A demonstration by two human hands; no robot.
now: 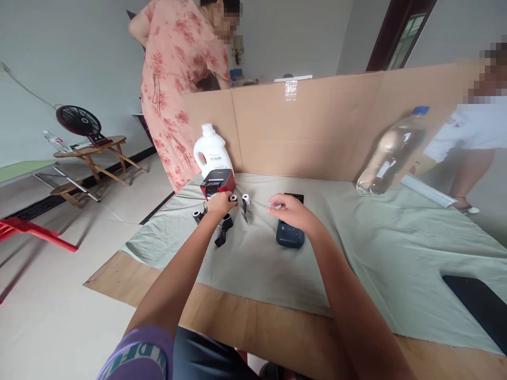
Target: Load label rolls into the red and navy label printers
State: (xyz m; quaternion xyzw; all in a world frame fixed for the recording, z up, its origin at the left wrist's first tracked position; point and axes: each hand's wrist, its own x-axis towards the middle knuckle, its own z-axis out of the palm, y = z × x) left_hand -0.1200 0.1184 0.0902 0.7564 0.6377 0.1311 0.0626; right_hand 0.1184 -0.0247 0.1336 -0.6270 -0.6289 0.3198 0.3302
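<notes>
My left hand (219,205) is closed around a small roll of paper (233,198), the white end of which shows at my fingertips. Just behind that hand sits a red and black box-shaped device (218,181), probably a small printer. A second paper roll (246,199) stands to the right with a dark strip hanging from it. Another roll (197,216) is left of my wrist, and a dark curled strip (224,232) lies nearer me. My right hand (292,209) hovers with fingers stretched and apart over a dark blue handheld device (290,234), partly hiding it.
A cardboard screen (309,126) stands along the table's back, with a white jug (213,150) and a large clear bottle (394,150) before it. A black flat object (477,306) lies at the right edge. One person (178,79) leans behind the screen; another stands far right.
</notes>
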